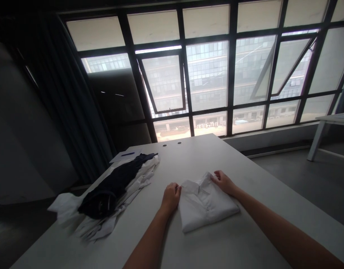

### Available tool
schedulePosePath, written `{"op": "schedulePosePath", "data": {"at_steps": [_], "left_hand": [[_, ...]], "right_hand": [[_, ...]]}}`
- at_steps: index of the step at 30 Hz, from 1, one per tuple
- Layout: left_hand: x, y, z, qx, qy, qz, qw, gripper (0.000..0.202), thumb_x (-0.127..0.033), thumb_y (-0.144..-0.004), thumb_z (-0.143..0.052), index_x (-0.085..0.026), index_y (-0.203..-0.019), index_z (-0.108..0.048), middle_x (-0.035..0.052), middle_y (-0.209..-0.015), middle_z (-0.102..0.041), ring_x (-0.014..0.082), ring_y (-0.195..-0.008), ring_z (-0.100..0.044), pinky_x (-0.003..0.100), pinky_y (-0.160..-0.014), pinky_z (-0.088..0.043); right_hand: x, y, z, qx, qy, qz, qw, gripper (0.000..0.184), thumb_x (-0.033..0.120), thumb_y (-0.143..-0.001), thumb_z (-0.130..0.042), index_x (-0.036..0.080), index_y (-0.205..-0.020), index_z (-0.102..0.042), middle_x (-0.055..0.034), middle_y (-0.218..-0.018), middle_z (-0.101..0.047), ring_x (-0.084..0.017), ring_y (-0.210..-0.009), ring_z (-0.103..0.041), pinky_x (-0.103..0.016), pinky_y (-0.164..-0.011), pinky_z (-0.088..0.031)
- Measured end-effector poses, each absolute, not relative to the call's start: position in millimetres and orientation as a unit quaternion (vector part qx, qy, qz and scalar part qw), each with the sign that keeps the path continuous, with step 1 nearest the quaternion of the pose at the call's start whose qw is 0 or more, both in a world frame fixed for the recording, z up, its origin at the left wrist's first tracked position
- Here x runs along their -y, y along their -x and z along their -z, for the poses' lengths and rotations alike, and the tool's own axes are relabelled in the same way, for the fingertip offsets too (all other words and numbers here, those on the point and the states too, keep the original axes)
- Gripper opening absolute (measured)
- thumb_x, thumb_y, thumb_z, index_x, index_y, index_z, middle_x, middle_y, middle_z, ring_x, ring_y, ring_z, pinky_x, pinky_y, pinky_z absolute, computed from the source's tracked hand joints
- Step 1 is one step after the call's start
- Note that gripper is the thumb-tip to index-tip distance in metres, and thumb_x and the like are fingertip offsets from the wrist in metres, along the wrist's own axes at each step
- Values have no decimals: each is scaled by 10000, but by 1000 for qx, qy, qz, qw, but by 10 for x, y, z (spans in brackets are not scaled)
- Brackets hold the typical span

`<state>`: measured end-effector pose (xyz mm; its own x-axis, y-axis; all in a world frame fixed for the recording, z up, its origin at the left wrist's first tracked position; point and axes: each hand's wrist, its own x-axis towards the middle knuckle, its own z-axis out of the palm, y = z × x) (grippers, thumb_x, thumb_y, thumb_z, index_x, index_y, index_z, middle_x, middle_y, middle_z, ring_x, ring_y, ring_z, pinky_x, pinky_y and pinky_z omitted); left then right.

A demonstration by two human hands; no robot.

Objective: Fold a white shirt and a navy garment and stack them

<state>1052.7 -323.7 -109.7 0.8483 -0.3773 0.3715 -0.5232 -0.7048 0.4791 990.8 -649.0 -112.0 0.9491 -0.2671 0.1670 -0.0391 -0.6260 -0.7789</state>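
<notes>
A folded white shirt [205, 205] lies on the white table [245, 239], collar end away from me. My left hand [171, 196] rests at the shirt's far left corner, fingers curled and pinched on the cloth by the collar. At the far right corner, my right hand [224, 182] has its fingers closed on the edge of the collar. Both forearms reach in from the bottom of the view.
A pile of clothes lies at the table's left: a dark navy garment [111, 188] on top of crumpled white garments [132, 186]. A sheet of paper with a blue pen [127, 154] sits at the far left corner. Another white table [333, 119] stands at the right by the windows.
</notes>
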Motion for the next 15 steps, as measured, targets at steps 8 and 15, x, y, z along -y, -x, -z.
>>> {"op": "schedulePosePath", "data": {"at_steps": [8,15], "left_hand": [[3122,-10541,1081,201,-924,-164,280,197,-251,-958,-476,-205,-795,-578,67,-862,-620,229,-863,-570,327,-830,-384],[3084,-10453,1025,217,-913,-148,313,248,-324,-966,-476,-201,-778,-582,50,-819,-615,198,-775,-583,289,-728,-412]], "right_hand": [[6544,-9342,1094,-105,916,-9,387,516,568,-736,-719,173,-1060,-645,-83,-947,-715,-221,-830,-646,-306,-726,-464],[6548,-9335,1018,-119,920,132,349,285,393,-873,-521,188,-963,-698,-77,-921,-730,-243,-899,-655,-341,-814,-475]]}}
